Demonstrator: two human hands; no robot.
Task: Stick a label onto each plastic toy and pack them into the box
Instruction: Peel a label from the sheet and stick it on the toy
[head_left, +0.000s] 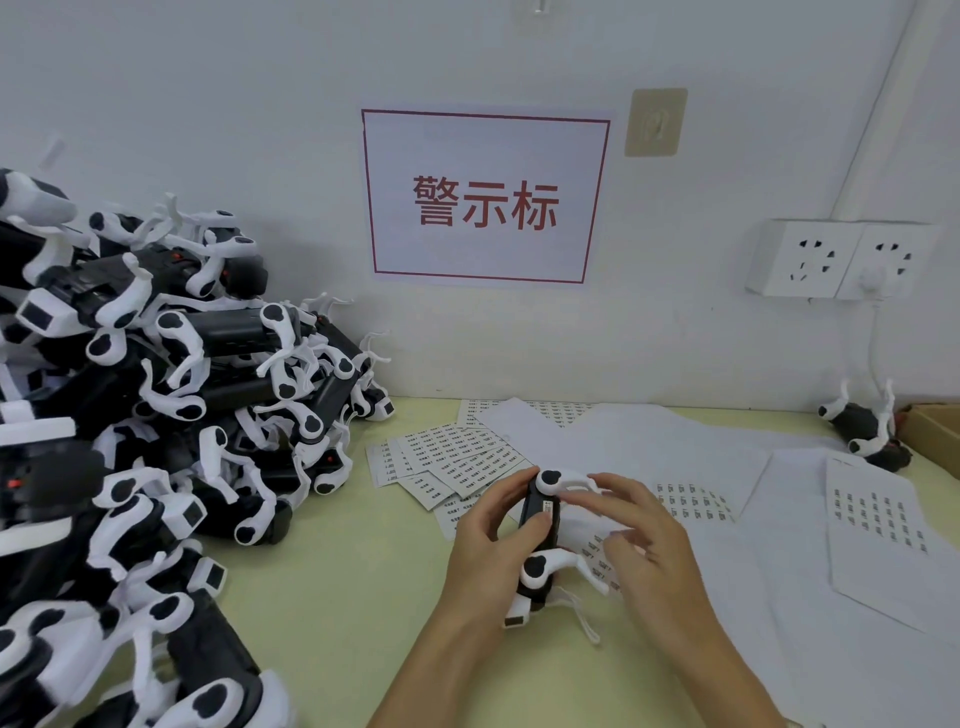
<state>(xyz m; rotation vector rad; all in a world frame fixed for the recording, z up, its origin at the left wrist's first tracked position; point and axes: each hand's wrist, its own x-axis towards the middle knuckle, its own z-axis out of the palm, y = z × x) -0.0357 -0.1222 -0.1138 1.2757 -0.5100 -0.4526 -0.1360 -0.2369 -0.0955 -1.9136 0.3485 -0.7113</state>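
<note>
The left hand (480, 545) grips the black-and-white toy (540, 540) over the table edge, dark belly turned up so the small label (546, 506) faces the worker. The right hand (641, 535) rests curled fingers against the toy's white legs, seemingly steadying it; whether it pinches anything is unclear. Label sheets (457, 460) lie just beyond. The unlabelled pile (156, 415) sits left; the box (935, 426) waits far right.

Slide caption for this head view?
Left hand holds a black-and-white toy while right hand presses its label.
</note>
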